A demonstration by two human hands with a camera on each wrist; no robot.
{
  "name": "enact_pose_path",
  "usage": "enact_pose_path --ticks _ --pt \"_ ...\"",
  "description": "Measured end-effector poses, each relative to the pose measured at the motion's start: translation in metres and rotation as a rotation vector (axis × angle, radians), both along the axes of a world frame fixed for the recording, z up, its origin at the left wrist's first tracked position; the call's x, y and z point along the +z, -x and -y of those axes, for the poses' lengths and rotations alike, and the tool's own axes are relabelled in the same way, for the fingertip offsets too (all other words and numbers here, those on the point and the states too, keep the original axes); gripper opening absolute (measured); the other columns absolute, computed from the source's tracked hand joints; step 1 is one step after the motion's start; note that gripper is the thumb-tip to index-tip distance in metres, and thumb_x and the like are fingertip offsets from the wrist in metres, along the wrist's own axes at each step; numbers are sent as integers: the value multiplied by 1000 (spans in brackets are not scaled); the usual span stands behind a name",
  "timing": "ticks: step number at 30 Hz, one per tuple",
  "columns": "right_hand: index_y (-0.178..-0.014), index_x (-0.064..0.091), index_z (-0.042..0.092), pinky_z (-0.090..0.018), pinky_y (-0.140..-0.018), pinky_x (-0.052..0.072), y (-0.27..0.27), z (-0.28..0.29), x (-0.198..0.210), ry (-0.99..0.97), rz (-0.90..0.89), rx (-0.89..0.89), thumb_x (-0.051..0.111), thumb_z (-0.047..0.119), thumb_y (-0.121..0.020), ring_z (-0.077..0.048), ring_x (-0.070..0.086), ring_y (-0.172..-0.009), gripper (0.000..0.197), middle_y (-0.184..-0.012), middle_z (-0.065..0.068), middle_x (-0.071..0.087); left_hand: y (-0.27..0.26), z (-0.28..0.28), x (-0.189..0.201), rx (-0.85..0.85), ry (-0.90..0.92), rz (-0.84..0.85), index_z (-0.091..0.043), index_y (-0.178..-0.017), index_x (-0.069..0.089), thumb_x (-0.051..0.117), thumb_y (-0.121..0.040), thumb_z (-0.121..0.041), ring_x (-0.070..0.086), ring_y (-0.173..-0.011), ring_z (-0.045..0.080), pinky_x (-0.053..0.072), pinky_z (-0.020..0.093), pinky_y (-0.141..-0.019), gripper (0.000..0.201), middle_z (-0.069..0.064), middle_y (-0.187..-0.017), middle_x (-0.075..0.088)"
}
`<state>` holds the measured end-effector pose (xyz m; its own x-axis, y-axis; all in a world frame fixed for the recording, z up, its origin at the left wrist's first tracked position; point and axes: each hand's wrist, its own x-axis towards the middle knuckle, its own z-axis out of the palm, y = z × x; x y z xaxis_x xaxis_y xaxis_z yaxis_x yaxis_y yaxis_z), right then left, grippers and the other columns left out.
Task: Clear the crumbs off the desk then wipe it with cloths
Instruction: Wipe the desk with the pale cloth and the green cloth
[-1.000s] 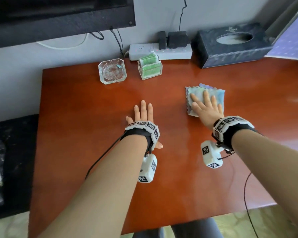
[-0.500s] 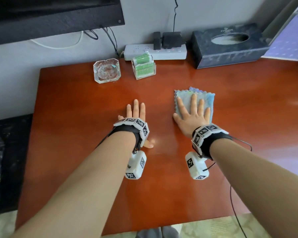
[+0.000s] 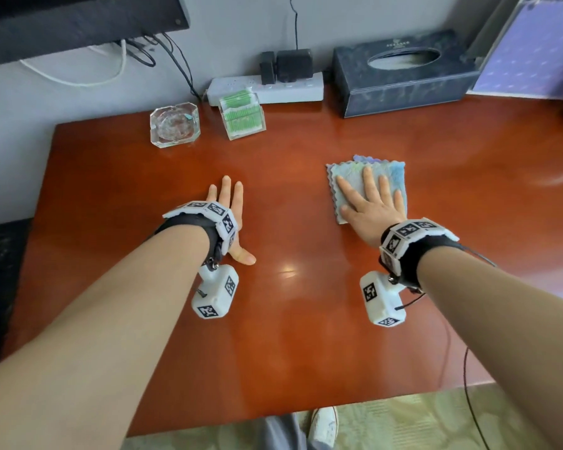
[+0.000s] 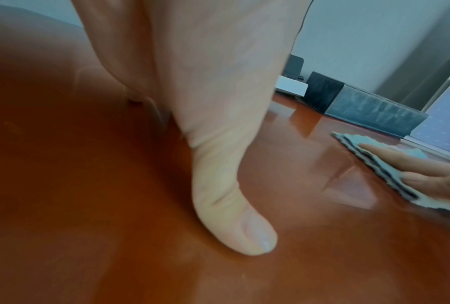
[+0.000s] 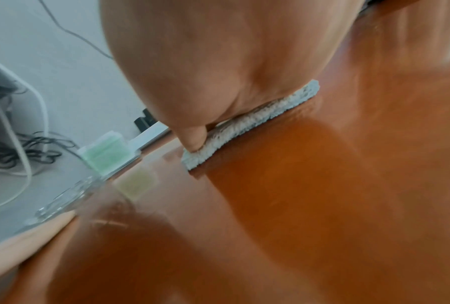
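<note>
A folded pale blue cloth point(image 3: 355, 172) point(image 4: 361, 153) point(image 5: 247, 125) lies on the glossy reddish-brown desk point(image 3: 290, 336), right of centre. My right hand point(image 3: 369, 203) presses flat on it, fingers straight and spread, thumb on its left edge. My left hand point(image 3: 229, 206) rests palm down on the bare desk to the left, fingers straight, thumb point(image 4: 234, 226) stretched out toward the right. The two hands are well apart. No crumbs show on the wood.
At the back stand a glass ashtray point(image 3: 174, 125), a clear box of green-tipped swabs point(image 3: 242, 115), a white power strip point(image 3: 273, 89) with black plugs, and a dark tissue box point(image 3: 403, 76). A purple patterned panel point(image 3: 530, 53) leans at the far right. Cables hang on the wall behind.
My right hand slid the cloth toward me and to the left, then back to the right. The left hand has stayed flat in its place.
</note>
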<state>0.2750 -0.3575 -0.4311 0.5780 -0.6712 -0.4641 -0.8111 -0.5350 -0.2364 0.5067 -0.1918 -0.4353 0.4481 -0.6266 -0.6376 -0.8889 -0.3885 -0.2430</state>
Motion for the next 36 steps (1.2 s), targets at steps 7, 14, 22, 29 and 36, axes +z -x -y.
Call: enact_pose_path --ticks 7,14,22,29,36 --pt "-148 -9 56 -51 -118 -12 12 7 4 9 -34 -177 23 52 -98 -28 -23 -148 59 -161 1 -27 4 0 1 -15 17 39 -6 -149 -30 61 -62 -85 -8 -149 44 9 60 -117 149 22 -158 -28" --pt "-150 -11 49 -55 -117 -15 -65 -83 10 0 18 204 20 45 -100 -34 -26 -146 59 -158 -4 -31 5 1 4 26 23 9 -9 -149 -31 69 -60 -80 -12 -149 41 9 61 -117 152 18 -158 -31" --pt "-149 -13 51 -52 -117 -13 -52 -62 -2 -9 14 262 23 43 -101 -28 -25 -147 60 -158 1 -32 3 1 5 20 8 -12 -9 -149 -31 68 -61 -81 -13 -149 41 7 60 -117 151 18 -157 -32" --pt "-146 -9 59 -51 -120 -9 20 12 1 27 -35 -87 27 42 -99 -26 -18 -149 61 -161 4 -24 3 0 5 15 10 -2 -9 -148 -32 67 -62 -82 -13 -149 42 8 62 -116 150 19 -157 -31" --pt "-149 -9 53 -54 -117 -10 1 -11 10 9 -59 -167 28 42 -96 -31 -20 -148 66 -161 -1 -26 1 0 2 1 33 8 -7 -149 -30 61 -58 -88 -9 -148 45 9 62 -116 151 23 -158 -27"
